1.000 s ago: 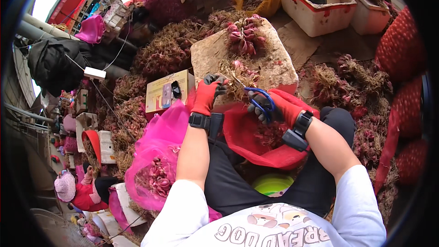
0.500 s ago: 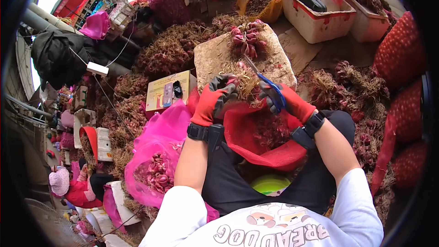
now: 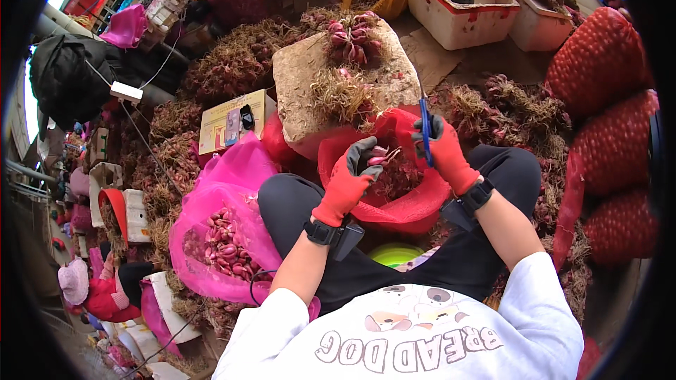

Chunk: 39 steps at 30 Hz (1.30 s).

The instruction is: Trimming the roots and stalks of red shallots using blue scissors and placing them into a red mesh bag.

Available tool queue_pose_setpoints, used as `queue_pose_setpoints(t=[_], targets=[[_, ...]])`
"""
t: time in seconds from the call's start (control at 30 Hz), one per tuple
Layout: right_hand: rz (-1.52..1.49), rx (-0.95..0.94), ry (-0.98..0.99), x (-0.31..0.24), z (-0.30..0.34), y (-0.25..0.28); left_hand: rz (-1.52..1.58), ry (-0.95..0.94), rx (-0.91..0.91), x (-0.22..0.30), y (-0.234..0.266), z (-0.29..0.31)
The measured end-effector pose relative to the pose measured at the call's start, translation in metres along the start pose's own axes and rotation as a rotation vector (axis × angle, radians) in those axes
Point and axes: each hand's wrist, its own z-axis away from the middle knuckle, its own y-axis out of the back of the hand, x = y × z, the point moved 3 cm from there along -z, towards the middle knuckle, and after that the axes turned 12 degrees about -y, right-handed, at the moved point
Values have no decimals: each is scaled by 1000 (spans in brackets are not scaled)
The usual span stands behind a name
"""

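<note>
My left hand (image 3: pixel 350 179), in a red glove with grey fingers, is closed around a few shallots (image 3: pixel 379 155) with a thin dry stalk sticking out. It hovers over the mouth of a red mesh bag (image 3: pixel 405 218) between my knees. My right hand (image 3: pixel 451 156), gloved alike, grips blue-handled scissors (image 3: pixel 426 130), their blades pointing away from me. Beyond my hands, a dirty pale foam block (image 3: pixel 303 77) carries a bunch of shallots (image 3: pixel 354 41) and a heap of dry roots and stalks (image 3: pixel 341 97).
A pink mesh bag (image 3: pixel 201 204) of loose shallots lies left of my legs. Nearby is a yellow carton (image 3: pixel 211 130) with small items on top. Heaps of untrimmed shallots (image 3: pixel 507 123) spread on both sides. Full red sacks (image 3: pixel 598 63) stand right, white foam boxes (image 3: pixel 458 24) behind. Another person (image 3: pixel 105 292) sits far left.
My left hand has come down from the foam block to the red bag with shallots in its fingers. My right hand and the scissors have moved closer to me, the blades swinging more upright.
</note>
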Motion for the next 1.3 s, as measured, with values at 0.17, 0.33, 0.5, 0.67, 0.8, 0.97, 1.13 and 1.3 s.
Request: queue_pose_setpoints(t=[0.17, 0.33, 0.5, 0.67, 0.8, 0.97, 1.13, 1.3], targets=[[61, -132, -117, 7, 9, -16, -205, -84, -45, -14, 6, 4], [108, -85, -63, 24, -2, -33, -123, -62, -25, -27, -4, 2], [623, 213, 268, -6, -13, -20, 77, 181, 36, -33, 15, -3], [114, -253, -203, 14, -10, -28, 145, 146, -44, -29, 11, -8], [-8, -176, -43, 31, -13, -30, 196, 141, 177, -44, 5, -1], [11, -27, -9, 30, -4, -40, 329, 421, 218, -53, 3, 7], [335, 33, 186, 22, 4, -52, 444, 262, 211, -42, 0, 6], [302, -71, 191, 17, 4, -46, 476, 187, 174, -47, -7, 1]])
